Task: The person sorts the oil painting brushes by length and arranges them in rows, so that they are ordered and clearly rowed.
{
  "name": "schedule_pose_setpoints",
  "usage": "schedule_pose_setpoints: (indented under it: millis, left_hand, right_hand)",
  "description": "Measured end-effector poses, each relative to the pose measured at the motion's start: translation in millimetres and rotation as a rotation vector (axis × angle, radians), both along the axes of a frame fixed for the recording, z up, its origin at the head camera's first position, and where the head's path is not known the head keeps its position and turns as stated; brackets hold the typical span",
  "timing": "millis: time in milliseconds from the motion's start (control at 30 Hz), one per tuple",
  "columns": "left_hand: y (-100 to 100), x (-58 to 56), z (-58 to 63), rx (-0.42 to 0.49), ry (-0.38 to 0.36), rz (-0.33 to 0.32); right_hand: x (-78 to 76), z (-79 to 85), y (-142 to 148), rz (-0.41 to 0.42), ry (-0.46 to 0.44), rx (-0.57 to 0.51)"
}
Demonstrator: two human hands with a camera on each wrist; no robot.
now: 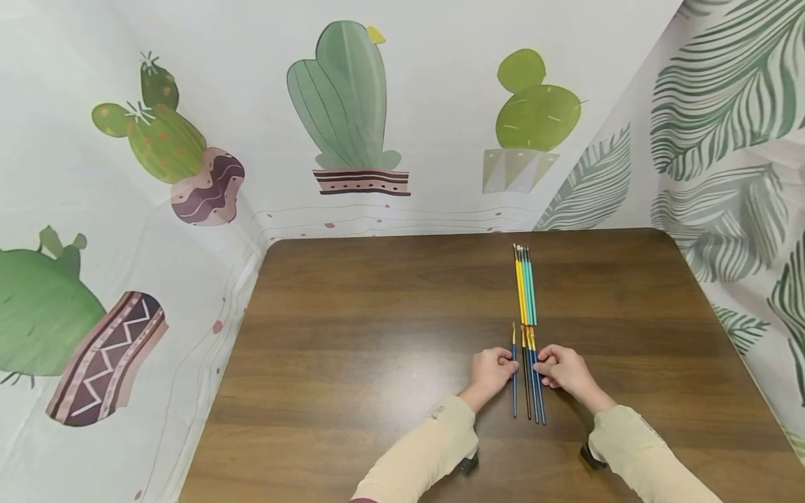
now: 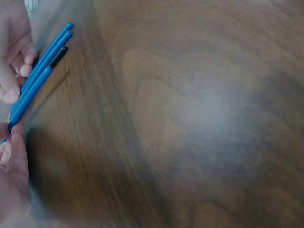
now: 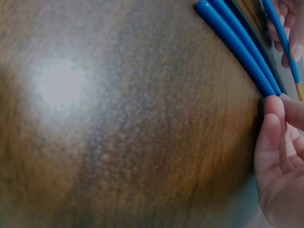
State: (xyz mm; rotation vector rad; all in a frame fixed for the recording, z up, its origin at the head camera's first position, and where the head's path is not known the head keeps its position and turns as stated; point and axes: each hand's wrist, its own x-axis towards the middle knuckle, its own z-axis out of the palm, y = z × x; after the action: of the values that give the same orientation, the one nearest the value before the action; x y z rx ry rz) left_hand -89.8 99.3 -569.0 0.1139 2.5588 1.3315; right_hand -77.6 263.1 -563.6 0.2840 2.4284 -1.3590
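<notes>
My left hand (image 1: 492, 374) pinches a paintbrush with a blue handle (image 1: 514, 398) between thumb and fingertips, its bristles pointing away from me. Just to its right lie a black-handled paintbrush (image 1: 527, 391) and two blue paintbrushes (image 1: 539, 402), side by side and roughly parallel. At the right edge of this row, my right hand (image 1: 564, 369) pinches the blue handles with thumb and forefinger. In the right wrist view, the fingertips (image 3: 274, 107) of that hand sit right at the two blue handles. The left wrist view shows the handle ends fanned out between both hands.
Beyond the blue brushes lies a second row of yellow paintbrushes (image 1: 521, 293) and turquoise paintbrushes (image 1: 530, 293), bristles toward the far edge. All rest on a dark wooden table (image 1: 352, 314). A cactus-printed cloth (image 1: 440, 91) hangs behind it, with a leaf-printed cloth (image 1: 723, 84) at the right.
</notes>
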Motion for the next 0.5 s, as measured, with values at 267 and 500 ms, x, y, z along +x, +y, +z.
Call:
schedule_pose_setpoints:
  millis: [267, 500]
  left_hand:
    - [11, -0.7, 3.6, -0.123, 0.017, -0.022]
    - [16, -0.2, 4.7, -0.157, -0.001, 0.008]
  right_hand:
    - [-0.8, -0.7, 0, -0.002, -0.004, 0.006]
    - [-0.7, -0.7, 0, 0.001, 0.005, 0.005]
